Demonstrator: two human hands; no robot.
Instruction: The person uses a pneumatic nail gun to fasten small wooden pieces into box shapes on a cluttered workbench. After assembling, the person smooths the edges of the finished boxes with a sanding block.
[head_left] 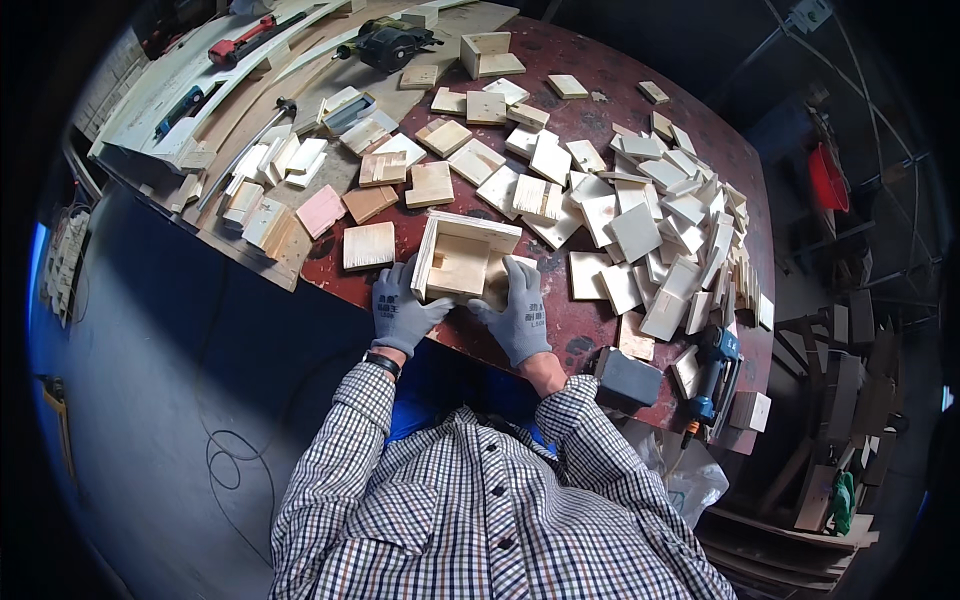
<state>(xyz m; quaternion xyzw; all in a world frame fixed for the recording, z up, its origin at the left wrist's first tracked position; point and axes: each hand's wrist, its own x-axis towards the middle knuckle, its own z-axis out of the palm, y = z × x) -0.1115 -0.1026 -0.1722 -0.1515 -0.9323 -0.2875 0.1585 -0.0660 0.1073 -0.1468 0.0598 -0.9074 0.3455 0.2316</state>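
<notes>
An open, partly assembled wooden box (448,250) of pale boards rests at the near edge of the red table. Gloved in grey, my left hand (405,313) grips its left wall at the near corner. My right hand (514,314), in a matching glove, closes on the box's near right side, its thumb pointing inward. Behind the right fingers some wood is partly hidden, so I cannot tell whether it belongs to the box. A square wooden block (369,246) lies just left of the box.
Loose wooden pieces (636,232) pile up across the right of the red table (590,335). A blue nail gun (713,375) and a dark grey box (628,379) sit near the right front edge. A hammer (285,106) and power tools (388,45) lie farther left.
</notes>
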